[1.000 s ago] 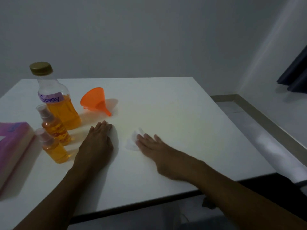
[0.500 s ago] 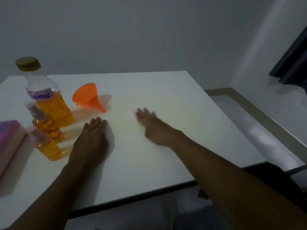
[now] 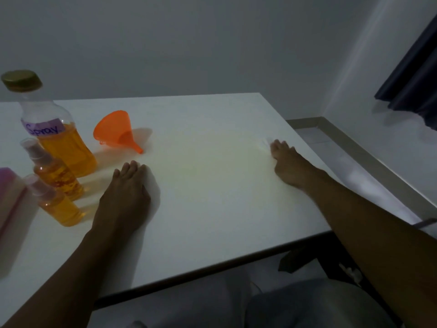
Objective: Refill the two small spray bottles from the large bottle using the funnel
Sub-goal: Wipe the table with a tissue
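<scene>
Both hands lie flat, holding nothing: left hand [image 3: 125, 192] near the funnel [image 3: 117, 132], right hand [image 3: 287, 162] well apart

The large clear plastic bottle [image 3: 50, 129] stands upright at the far left of the table. It carries a gold screw cap, fitted, and a purple label reading "Spray". Orange liquid fills its lower half.

The two small clear plastic spray bottles stand upright just in front of it, each capped and largely filled with orange liquid. The rear spray bottle [image 3: 55, 171] stands beside the large bottle; the front spray bottle [image 3: 56, 204] stands nearest the viewer.

The translucent orange plastic funnel [image 3: 117, 132] lies on its side right of the large bottle, spout pointing right and toward the viewer.
</scene>
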A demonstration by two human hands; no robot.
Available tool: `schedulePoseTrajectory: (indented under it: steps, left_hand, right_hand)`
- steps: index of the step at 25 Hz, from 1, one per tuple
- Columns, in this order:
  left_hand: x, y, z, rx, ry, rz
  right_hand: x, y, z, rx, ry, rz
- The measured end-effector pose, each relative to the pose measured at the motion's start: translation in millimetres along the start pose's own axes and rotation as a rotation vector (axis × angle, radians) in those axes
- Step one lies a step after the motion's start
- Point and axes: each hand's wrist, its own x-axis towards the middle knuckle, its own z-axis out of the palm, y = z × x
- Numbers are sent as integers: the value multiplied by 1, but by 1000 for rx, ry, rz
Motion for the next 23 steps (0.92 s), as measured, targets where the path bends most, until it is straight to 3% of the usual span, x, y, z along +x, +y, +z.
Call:
schedulePoseTrajectory:
  steps: [3,8,11,15,17,21,23]
  left_hand:
    - [0,2,-2,-8,14,-13]
    - [0,3,-4,-16,2,-27]
    - [0,-4,1,-16,4,-34]
    - [-5,-9,11,-122,45,-35]
    - [-9,-7,12,-106,31,3]
    - [-21,7,8,-33,11,50]
    - [-23,8,7,-21,15,22]
  right_hand:
    - [34,-57,10,30,16,-19]
    - [10,-159,44,45,-109,-489]
    - [-45,-153,49,56,-145,-738]
    - [-92,-79,43,75,-157,-873]
    - [-82,-24,29,45,-103,-712]
    - [-44,33,3,105,21,48]
    - [-45,-10,14,102,36,20]
